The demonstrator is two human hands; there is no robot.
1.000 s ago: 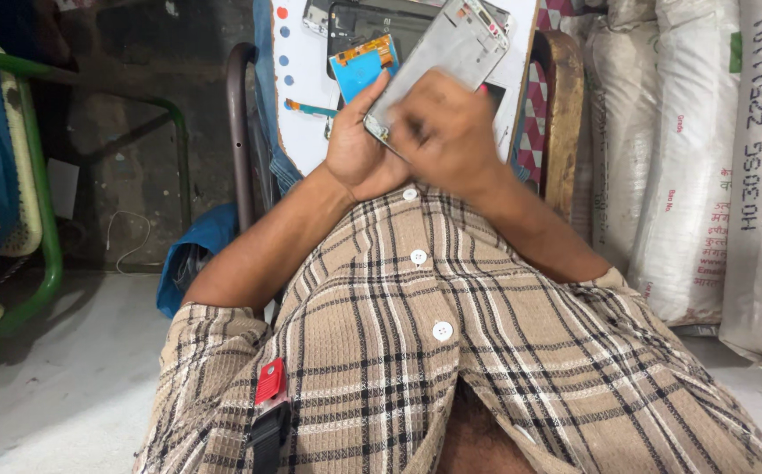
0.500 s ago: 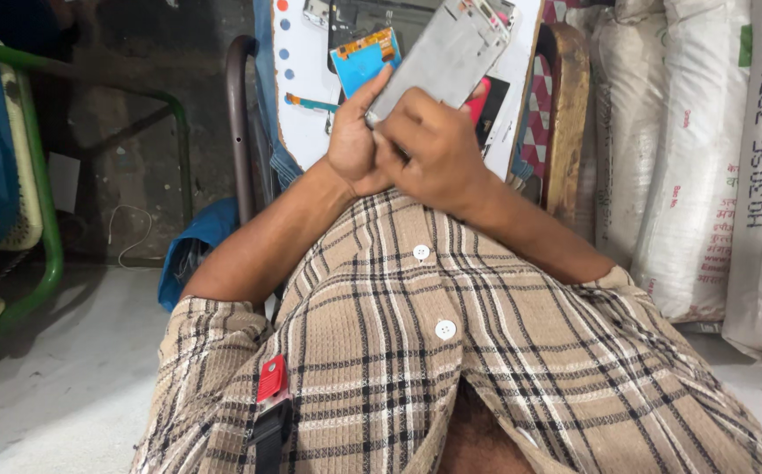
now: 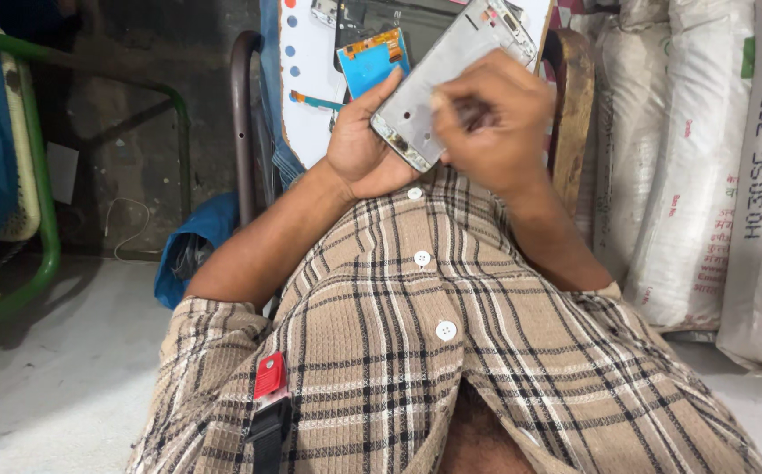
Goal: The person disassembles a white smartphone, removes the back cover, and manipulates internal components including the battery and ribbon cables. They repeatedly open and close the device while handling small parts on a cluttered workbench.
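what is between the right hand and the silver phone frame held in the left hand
Nothing visible. The left hand cradles the silver rectangular phone frame from below, and the right hand rests directly on its lower part, fingers touching its face.

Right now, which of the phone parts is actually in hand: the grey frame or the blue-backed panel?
The grey phone frame: the left hand cradles it and the right hand works on its face. The blue-backed panel lies untouched on the white board behind.
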